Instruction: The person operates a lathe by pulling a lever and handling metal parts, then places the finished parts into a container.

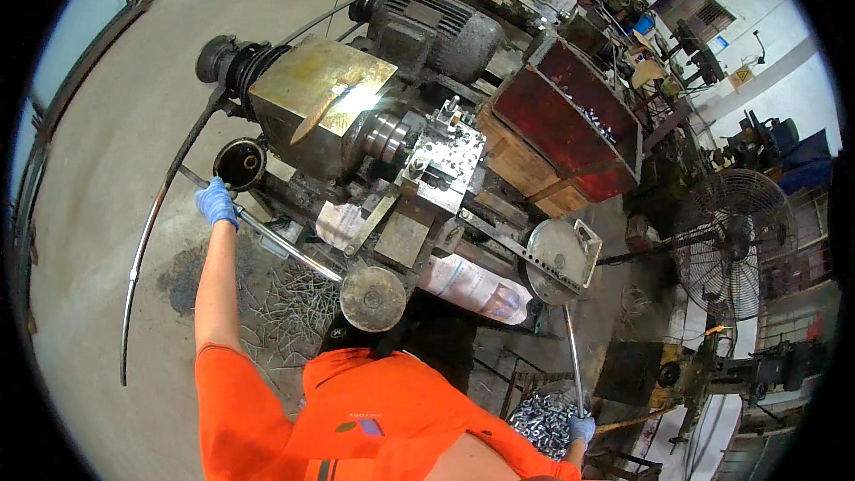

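Observation:
My left hand, in a blue glove, is closed round a metal lever at the machine's left front. Beside it is a round, dark open pot. My right hand, also gloved, is closed on the lower end of a steel rod, which runs up to a round metal disc. Between my arms stands a greasy lathe-like machine with a yellowish headstock, a shiny round chuck and a metal tool block scattered with chips.
A red bin on wood holds small metal pieces. Beside my right hand, a container holds many shiny metal parts. Thin metal scraps litter the floor. A black fan stands at right; a long bent bar slopes at left.

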Demonstrator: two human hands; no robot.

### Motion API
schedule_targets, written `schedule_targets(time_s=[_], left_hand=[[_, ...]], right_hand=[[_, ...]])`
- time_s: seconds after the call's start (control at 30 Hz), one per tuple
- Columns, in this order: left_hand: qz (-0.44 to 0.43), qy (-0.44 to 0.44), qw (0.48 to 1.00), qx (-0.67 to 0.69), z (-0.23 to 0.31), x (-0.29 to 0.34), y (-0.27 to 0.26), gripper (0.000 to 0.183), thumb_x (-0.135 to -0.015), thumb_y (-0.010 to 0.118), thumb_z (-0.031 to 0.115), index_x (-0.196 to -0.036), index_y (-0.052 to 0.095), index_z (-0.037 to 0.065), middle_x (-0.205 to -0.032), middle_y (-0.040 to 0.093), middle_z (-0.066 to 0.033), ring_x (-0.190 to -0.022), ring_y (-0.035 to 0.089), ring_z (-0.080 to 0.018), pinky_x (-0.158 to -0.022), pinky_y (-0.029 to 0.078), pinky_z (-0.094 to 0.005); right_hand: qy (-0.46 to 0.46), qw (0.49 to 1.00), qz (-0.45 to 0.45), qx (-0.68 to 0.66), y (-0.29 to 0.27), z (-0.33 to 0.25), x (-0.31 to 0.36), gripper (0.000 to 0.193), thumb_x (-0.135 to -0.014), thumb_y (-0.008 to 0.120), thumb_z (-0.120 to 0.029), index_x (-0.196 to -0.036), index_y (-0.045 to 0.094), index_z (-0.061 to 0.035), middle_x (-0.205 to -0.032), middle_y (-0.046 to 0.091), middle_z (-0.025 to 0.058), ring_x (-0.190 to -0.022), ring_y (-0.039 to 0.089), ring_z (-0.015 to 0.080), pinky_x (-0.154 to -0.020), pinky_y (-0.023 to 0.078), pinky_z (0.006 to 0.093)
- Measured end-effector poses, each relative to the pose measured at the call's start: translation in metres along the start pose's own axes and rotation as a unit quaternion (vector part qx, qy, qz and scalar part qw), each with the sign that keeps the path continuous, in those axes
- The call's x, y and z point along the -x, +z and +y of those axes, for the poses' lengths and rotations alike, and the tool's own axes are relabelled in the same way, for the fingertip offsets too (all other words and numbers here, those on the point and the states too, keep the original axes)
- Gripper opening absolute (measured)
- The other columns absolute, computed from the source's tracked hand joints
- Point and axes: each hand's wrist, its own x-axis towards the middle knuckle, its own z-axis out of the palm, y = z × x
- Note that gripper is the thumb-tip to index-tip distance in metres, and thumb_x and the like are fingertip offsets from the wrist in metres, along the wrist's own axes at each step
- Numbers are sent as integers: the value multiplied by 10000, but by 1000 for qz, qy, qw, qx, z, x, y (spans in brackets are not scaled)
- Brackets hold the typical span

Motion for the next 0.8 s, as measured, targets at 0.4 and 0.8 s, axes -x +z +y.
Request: schedule_targets(time_s=[0.4,0.8], left_hand=[[-25,-13,998,54,-1,-2,2,124,-813,546,90,-832,489,-19,-574,563,-106,-400,517,-161,-347,391,-286],[-74,-10,994,80,-11,-3,-6,168,-831,551,146,-848,514,-18,-598,588,-120,-413,542,-177,-361,428,-291]], right_hand=[[20,999,22,23,9,-1,5,440,-634,654,-334,-876,629,33,-899,618,266,-896,597,393,-766,483,429],[12,999,44,11,5,-7,17,426,-627,655,-329,-853,624,32,-849,625,254,-844,608,389,-756,484,426]])
